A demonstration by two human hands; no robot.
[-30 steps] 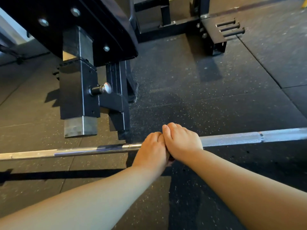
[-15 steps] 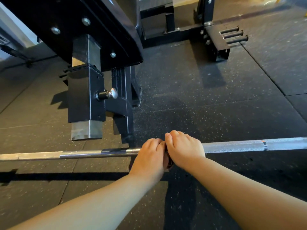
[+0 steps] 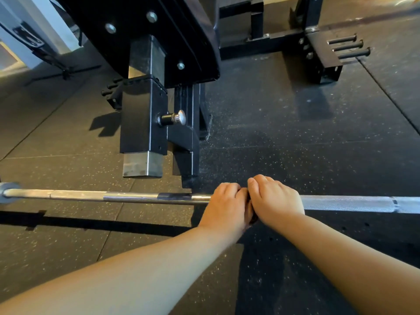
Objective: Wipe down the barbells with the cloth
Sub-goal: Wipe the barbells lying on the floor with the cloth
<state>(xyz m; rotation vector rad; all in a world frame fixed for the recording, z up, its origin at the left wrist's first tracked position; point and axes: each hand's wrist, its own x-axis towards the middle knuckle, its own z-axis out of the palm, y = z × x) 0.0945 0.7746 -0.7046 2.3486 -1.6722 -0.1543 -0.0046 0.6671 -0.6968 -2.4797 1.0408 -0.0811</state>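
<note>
A long steel barbell [image 3: 345,202] lies across the black rubber floor, running from the left edge to the right edge of the view. My left hand [image 3: 227,204] and my right hand [image 3: 273,201] sit side by side on its middle, touching each other. Both have their fingers curled over the bar. A sliver of dark cloth [image 3: 252,220] shows between and under the two hands; the rest of it is hidden. The bar's left collar [image 3: 9,192] shows at the far left.
A black bench frame with a steel post [image 3: 143,133] and a pull pin [image 3: 173,118] stands just behind the bar, left of my hands. A black rack base with several pegs [image 3: 347,47] stands at the back right. Rubber floor [image 3: 295,133] lies beyond the bar.
The view has shifted, so the bar's left collar now shows. Both hands stay together on the same stretch of the bar.
</note>
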